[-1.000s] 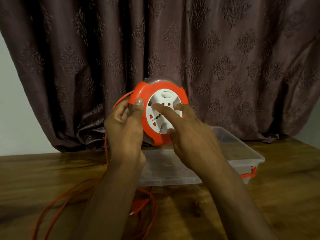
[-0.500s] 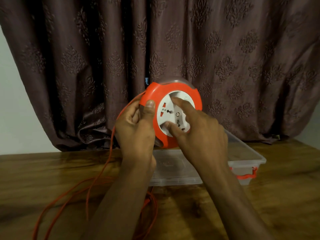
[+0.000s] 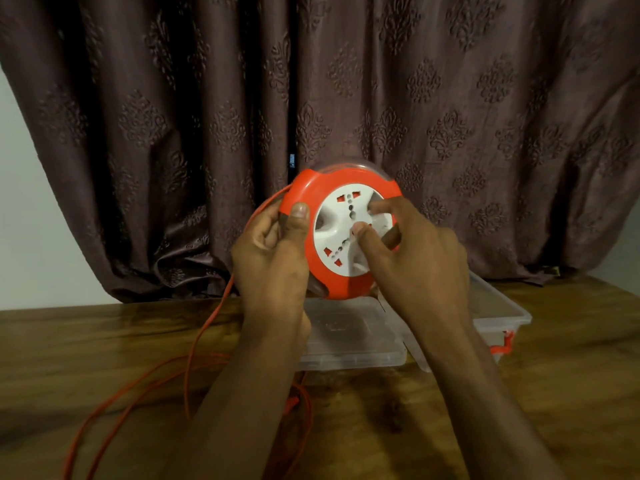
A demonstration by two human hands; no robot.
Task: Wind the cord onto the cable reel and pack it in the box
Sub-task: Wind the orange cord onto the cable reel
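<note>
One clear plastic box [image 3: 498,306] sits on the tabletop [image 3: 104,341], behind your right forearm. Its interior shows nothing that can be made out through your arm and the clear wall. One red latch [image 3: 503,346] hangs at its near right end. One clear lid [image 3: 346,337] lies flat just left of the box, touching or nearly touching it; which one cannot be told.

You hold one reel [image 3: 341,233] above the lid, clear of the tabletop, with its white socket face [image 3: 346,233] turned toward you. The face shows three socket groups with red shutters. A clear rim caps the top of the red housing.

Left hand [image 3: 273,265]: the grip is curled round the left edge of the reel, thumb pressed on the red front, fingers behind.

Right hand [image 3: 415,265]: the thumb and index finger are bent onto the white face and press on its raised ribs. The remaining fingers are curled near the right edge.

One orange cord [image 3: 194,355] leaves the reel at its upper left, drops past your left wrist, and lies in loose loops on the tabletop under your forearms.

The tabletop is dark grained wood. A brown patterned curtain [image 3: 450,98] hangs behind it, and a pale wall [image 3: 27,254] shows at the left.
</note>
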